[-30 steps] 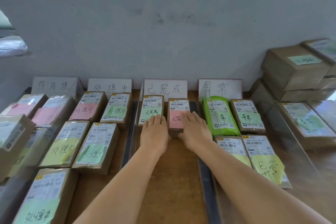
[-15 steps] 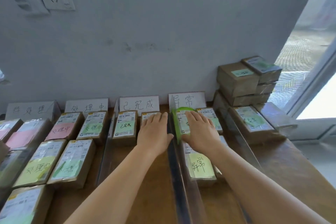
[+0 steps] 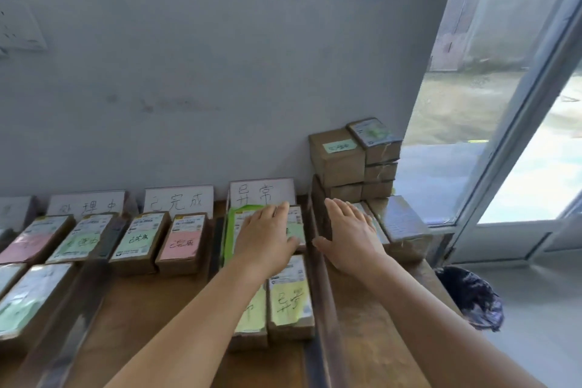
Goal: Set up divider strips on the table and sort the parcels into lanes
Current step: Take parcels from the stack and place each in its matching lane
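Note:
Brown parcels with coloured notes lie in lanes on the wooden table [image 3: 163, 318], split by clear divider strips [image 3: 321, 287]. My left hand [image 3: 267, 238] rests flat, fingers apart, on the back parcels of the rightmost labelled lane, over a green-wrapped parcel [image 3: 233, 230] and a brown one [image 3: 296, 227]. My right hand [image 3: 349, 239] lies flat beyond the right divider strip, over a parcel [image 3: 374, 224] in the unsorted group. A parcel with a yellow note [image 3: 289, 299] sits nearer me in that lane. Neither hand grips anything.
White lane signs [image 3: 261, 194] stand against the grey wall. A stack of unsorted boxes [image 3: 340, 157] fills the table's back right corner. A black bin bag [image 3: 472, 296] sits on the floor to the right, beside a glass door [image 3: 519, 135].
Both hands slid rightward lane by lane: from the finished-lane parcels, across a divider, to the rightmost lane and the unsorted pile. The view turned right and up.

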A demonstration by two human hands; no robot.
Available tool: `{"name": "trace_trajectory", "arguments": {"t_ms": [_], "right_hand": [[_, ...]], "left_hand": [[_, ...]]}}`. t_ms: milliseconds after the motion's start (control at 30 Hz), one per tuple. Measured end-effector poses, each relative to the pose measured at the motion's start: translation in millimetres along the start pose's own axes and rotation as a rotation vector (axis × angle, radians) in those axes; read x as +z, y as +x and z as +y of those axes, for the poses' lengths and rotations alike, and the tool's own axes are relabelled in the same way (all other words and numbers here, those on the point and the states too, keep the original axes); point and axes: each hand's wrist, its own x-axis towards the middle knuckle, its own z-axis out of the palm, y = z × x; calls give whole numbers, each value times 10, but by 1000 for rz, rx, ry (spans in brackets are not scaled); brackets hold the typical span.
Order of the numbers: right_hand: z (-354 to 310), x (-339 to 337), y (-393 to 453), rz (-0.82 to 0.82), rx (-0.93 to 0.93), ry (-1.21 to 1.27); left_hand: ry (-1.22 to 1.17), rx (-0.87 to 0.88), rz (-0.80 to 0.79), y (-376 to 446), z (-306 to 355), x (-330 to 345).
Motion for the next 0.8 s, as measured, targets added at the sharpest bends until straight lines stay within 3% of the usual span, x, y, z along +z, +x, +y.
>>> {"name": "trace_trajectory", "arguments": {"t_ms": [367,800], "right_hand": [[976,-461,465,41,-19,100],[1566,-756,1418,150,169,314]], "left_hand": [[8,-101,35,757,819,243],[-146,-294,-57,1760,843,416]]}}
